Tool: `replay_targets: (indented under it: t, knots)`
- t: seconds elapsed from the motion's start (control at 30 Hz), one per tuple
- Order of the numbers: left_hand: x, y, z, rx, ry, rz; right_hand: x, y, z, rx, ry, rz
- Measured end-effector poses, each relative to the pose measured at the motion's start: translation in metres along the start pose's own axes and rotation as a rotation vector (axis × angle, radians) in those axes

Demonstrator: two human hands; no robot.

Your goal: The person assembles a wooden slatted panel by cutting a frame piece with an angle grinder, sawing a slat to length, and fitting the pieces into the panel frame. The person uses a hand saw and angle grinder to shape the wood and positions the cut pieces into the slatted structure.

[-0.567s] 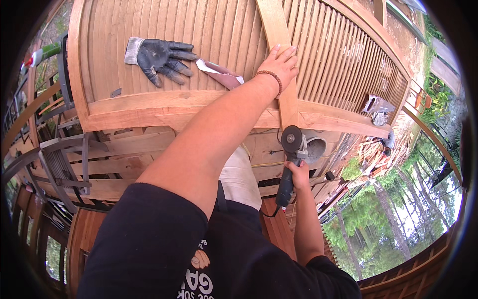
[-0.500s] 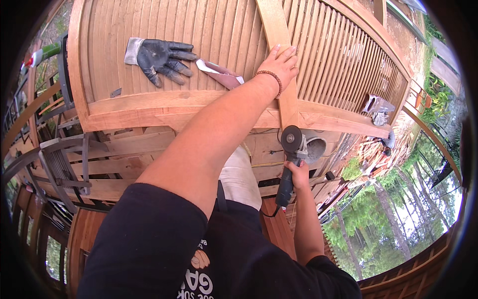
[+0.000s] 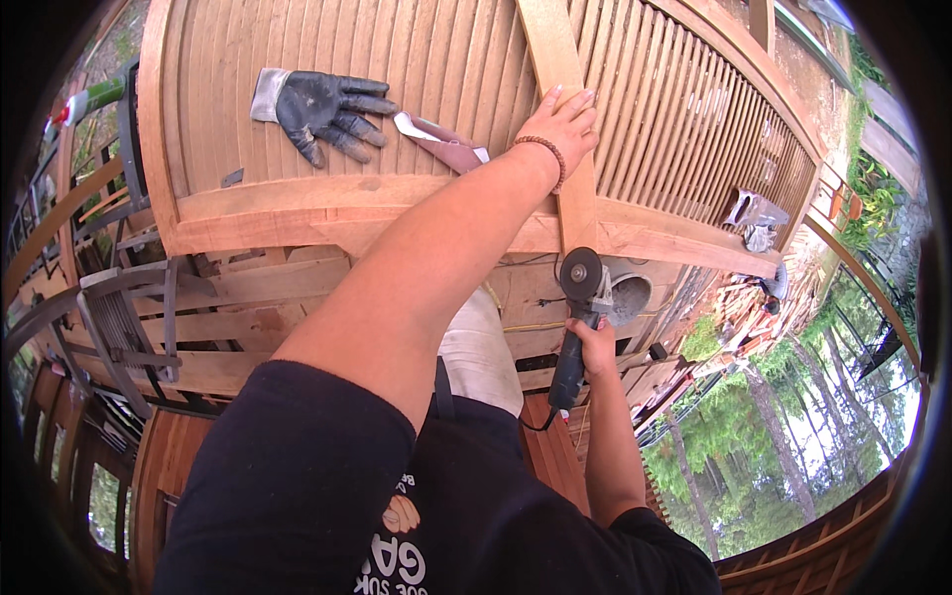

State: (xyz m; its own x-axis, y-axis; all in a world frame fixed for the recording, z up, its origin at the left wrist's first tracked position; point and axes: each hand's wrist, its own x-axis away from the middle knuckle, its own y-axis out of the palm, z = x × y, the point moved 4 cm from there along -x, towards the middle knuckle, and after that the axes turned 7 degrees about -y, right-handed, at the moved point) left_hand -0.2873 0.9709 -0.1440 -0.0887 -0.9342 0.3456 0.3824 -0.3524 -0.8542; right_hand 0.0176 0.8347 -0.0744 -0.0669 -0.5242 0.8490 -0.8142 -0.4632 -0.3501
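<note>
Head view: my L hand (image 3: 561,129) lies flat, palm down, fingers slightly fanned, on the wood bar (image 3: 547,45) across the slatted panel (image 3: 426,59). My R hand (image 3: 595,347), lower & closer to my body, is wrapped round the grinder (image 3: 568,369); most of its fingers are hidden. Grinder's long axis points away from me, roughly in line w/ the bar. Its disc (image 3: 579,274) shows right by the bar's near end; can't tell if touching. R's nearer that end, L's farther up.
</note>
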Motion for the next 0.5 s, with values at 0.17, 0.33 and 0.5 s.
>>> replay_targets:
  t: [0.17, 0.33, 0.5]
  knots:
    - [0.0024, -0.0072, 0.0015, -0.002, 0.007, -0.019, 0.0024, 0.0004, -0.0009, 0.000, 0.011, 0.010]
    - [-0.0005, -0.0003, 0.0002, -0.017, -0.003, -0.002, 0.0012, 0.0015, -0.0019, -0.003, 0.000, 0.007]
    - [-0.0006, -0.0012, 0.0005, -0.026, -0.004, -0.016, 0.0031, 0.0018, -0.0054, 0.018, 0.010, 0.005]
